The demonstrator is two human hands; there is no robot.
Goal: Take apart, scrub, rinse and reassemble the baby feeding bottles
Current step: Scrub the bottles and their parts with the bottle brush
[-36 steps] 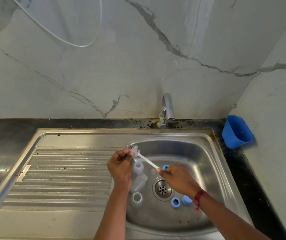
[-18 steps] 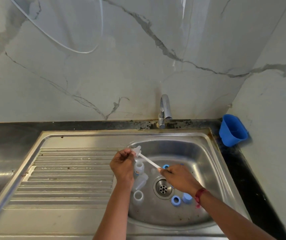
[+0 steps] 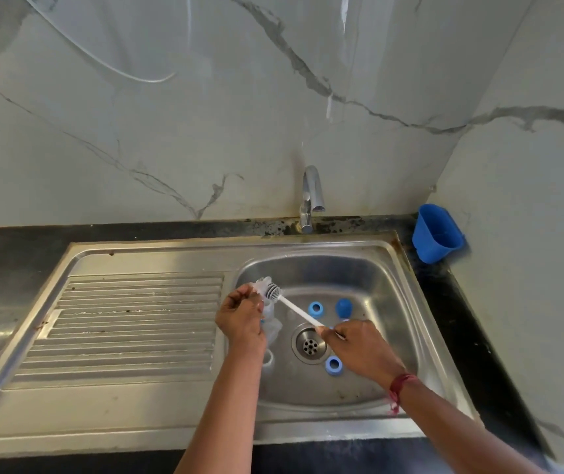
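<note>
SCRUBBING STAGE: Over the sink (image 3: pixel 390 302), my left hand (image 3: pixel 239 318) pinched a small clear bottle part (image 3: pixel 259 284), probably a teat, between thumb and fingertips. I held it above the basin so that any drips would fall inside. My right hand (image 3: pixel 359 347) was closed round the far end of the bottle brush (image 3: pixel 272 291), whose bristled head touched the clear part. Gripping that far back seemed to give reach and room to twist. The clear bottles (image 3: pixel 273 330) lay in the basin just below my left hand, partly hidden by it. A blue ring (image 3: pixel 315 308) and a blue cap (image 3: pixel 343 306) lay beyond the drain (image 3: pixel 309 345), with a second ring (image 3: pixel 333 364) on its near side. All lay apart from one another, seemingly parked there until reassembly. No water showed at the tap (image 3: pixel 311 196), so rinsing looked yet to come.
</note>
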